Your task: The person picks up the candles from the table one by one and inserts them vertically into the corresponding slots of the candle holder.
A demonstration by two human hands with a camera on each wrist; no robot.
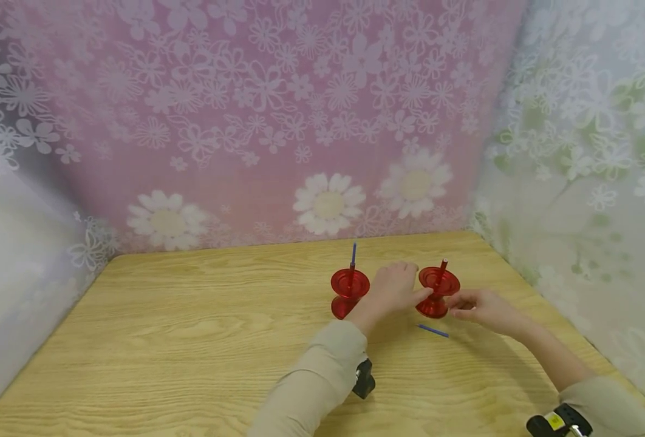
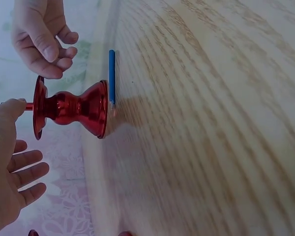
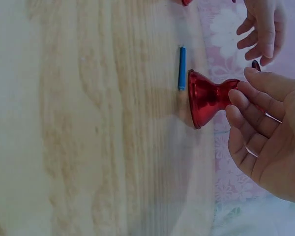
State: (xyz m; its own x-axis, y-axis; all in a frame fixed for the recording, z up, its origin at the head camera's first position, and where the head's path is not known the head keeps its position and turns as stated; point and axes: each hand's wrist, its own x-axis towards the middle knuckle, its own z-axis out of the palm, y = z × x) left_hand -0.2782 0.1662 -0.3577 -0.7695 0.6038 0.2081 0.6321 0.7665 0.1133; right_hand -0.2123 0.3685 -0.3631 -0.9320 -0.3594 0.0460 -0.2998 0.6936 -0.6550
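Both hands, left [image 1: 393, 286] and right [image 1: 478, 305], fingers loose, flanked a red stand [image 1: 437, 292] near the worktop's [image 1: 191, 340] far-right corner; a nudge could topple it.

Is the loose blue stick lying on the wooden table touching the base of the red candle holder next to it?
Cannot tell. In the left wrist view the blue stick lies right beside the red candle holder's base, with no plain gap or contact; the right wrist view hints at a sliver.

A light wooden table [image 1: 191, 340] with a wavy grain fills the near scene. At its far edge hangs a pink cloth printed with white daisies [image 1: 257, 121]; a pale green floral cloth [image 1: 590, 158] closes the right side.
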